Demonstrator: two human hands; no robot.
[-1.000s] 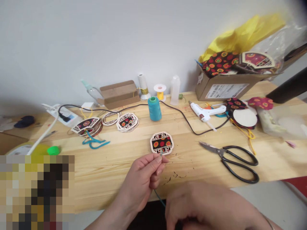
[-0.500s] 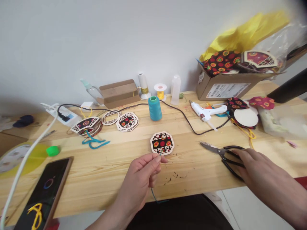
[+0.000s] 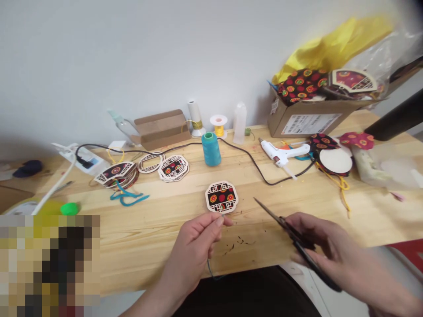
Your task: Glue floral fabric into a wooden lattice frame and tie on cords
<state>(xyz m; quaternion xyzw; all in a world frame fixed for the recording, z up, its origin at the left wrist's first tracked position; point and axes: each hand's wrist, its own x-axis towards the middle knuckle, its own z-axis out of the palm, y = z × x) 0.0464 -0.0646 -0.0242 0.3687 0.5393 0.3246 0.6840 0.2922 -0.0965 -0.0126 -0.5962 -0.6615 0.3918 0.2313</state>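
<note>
My left hand (image 3: 198,246) is closed in a pinch on a blue-green cord (image 3: 211,270), whose loose end hangs below the fist toward the table's front edge. Just beyond the fingertips lies a wooden lattice ornament (image 3: 221,197) with black flowered fabric inside it. My right hand (image 3: 330,251) is wrapped round the black handles of a pair of scissors (image 3: 280,220), lifted above the wood. Their blades point up and left, toward the ornament. A cone of teal thread (image 3: 211,149) stands upright behind the ornament.
A white glue gun (image 3: 284,152) lies at the right, its black cable (image 3: 251,156) running across the table. Behind it stands a cardboard box (image 3: 307,119) of fabric pieces. Stacked lattice ornaments (image 3: 173,168) and fan-shaped ones (image 3: 117,174) lie left. Dark scraps (image 3: 236,243) dot the front.
My right hand has picked the scissors up off the table and brought them left, closer to my left hand. The left hand still pinches the cord in nearly the same place.
</note>
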